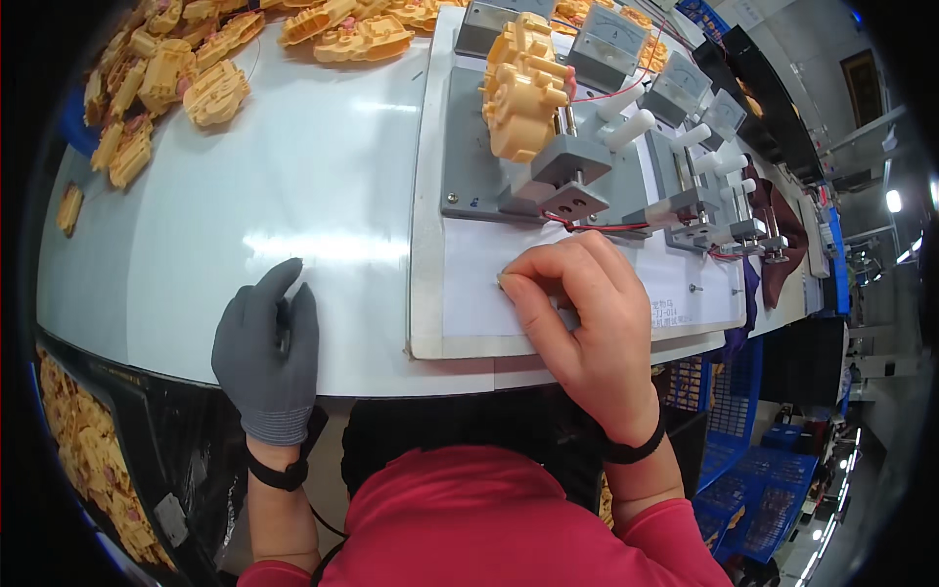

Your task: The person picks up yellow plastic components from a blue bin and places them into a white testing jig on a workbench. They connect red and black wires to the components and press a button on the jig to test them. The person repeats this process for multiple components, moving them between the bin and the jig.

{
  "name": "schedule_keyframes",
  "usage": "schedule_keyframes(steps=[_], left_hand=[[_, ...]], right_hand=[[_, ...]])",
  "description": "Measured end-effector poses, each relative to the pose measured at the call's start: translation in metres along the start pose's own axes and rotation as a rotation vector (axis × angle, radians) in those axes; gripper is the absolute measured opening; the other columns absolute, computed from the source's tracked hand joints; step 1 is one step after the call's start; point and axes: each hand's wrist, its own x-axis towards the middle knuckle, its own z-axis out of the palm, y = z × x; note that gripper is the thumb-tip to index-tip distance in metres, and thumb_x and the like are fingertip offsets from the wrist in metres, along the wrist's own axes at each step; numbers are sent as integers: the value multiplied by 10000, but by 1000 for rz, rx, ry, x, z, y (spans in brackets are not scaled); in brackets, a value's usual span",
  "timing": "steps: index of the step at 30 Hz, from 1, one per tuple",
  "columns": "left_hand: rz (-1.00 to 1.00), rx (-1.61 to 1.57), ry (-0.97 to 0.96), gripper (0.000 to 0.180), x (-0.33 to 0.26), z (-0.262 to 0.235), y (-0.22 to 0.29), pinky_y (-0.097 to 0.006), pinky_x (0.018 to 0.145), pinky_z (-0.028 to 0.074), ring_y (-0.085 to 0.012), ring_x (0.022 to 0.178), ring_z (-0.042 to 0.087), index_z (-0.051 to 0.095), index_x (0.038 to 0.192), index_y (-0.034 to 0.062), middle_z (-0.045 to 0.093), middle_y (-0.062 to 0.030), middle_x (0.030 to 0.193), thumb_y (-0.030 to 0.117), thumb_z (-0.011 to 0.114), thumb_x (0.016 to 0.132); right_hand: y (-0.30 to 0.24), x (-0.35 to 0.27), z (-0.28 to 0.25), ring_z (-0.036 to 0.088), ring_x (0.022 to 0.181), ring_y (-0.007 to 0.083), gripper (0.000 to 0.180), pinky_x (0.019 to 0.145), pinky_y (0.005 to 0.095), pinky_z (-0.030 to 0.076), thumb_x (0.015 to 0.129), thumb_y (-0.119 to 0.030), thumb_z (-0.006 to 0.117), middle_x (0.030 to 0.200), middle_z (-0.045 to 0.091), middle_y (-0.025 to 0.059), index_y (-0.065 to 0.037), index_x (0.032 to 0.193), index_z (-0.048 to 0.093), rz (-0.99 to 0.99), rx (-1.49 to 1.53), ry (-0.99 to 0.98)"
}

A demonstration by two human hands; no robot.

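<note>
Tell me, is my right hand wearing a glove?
No, the right hand is bare, while the left hand wears a gray glove.

The dark speck (501, 281) pinched in the right grip (592, 328) is too small to identify, and the lower fingertips are hidden. The left grip's (266, 340) palm is mostly hidden. The top edge cuts off the yellow parts (362, 39) and the leftmost meter (479, 31); the other meters' (606, 41) scales are too small to read.
</note>
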Motion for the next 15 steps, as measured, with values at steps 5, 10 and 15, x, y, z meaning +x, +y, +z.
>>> schedule_keyframes(steps=[5, 10, 15], left_hand=[[-8, -8, 4, 257, -1, -2, 0, -316, 552, 403, -168, 575, 490, 691, 1059, 102, 502, -32, 653, 14, 695, 818], [8, 4, 6, 254, -1, -3, -1, -327, 556, 408, -179, 579, 497, 693, 1062, 104, 501, -34, 651, 31, 697, 818], [8, -5, 6, 252, 1, -4, 0, -335, 560, 409, -182, 582, 501, 693, 1060, 99, 506, -31, 653, 34, 693, 816]], right_hand=[[-1, -1, 2, 582, 719, 237, 108, 646, 338, 460, 801, -27, 738, 799, 609, 64, -35, 868, 653, -5, -8, 25], [-2, -1, 4, 586, 726, 259, 119, 663, 365, 453, 793, -45, 748, 782, 614, 58, -51, 866, 655, 7, -11, 49], [-3, 0, 4, 575, 703, 242, 121, 647, 352, 445, 791, -50, 756, 770, 609, 47, -60, 865, 661, 13, -46, 48]])
